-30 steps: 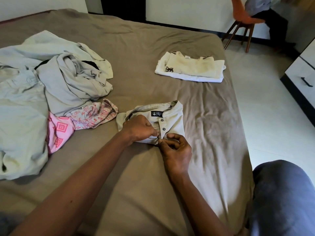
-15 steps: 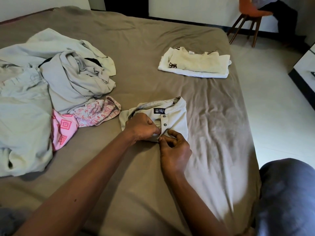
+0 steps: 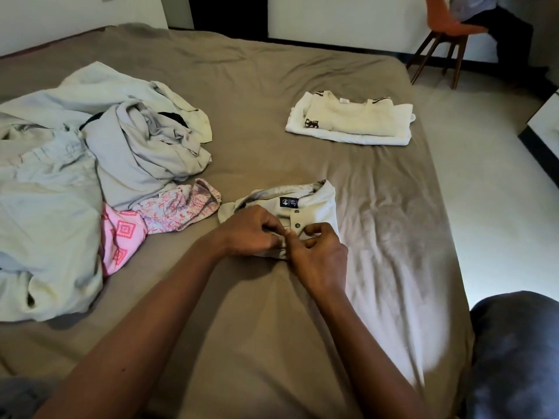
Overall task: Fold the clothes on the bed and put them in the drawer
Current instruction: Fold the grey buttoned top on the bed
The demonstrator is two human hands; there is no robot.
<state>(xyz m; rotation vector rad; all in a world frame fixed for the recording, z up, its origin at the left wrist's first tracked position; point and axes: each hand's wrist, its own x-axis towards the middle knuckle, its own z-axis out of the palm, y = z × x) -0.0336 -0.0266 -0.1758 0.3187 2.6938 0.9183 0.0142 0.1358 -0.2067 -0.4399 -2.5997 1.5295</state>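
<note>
– Brown-sheeted bed (image 3: 272, 343) fills the view; where does the folded beige button-neck shirt (image 3: 320, 204) lie?
– Mid-bed, nearer the right edge. Left hand (image 3: 251, 234) and right hand (image 3: 320, 258) both pinch its buttoned front, the two hands meeting there.
– And the rest?
– Crumpled pale grey clothes heap (image 3: 130, 152) lies along the left edge, pink patterned cloth (image 3: 121, 237) beside it; folded cream shirts stack (image 3: 354, 122) sits toward the far right corner.

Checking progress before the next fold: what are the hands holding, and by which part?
Left hand and right hand both pinch the beige shirt at its button strip, below the collar.
</note>
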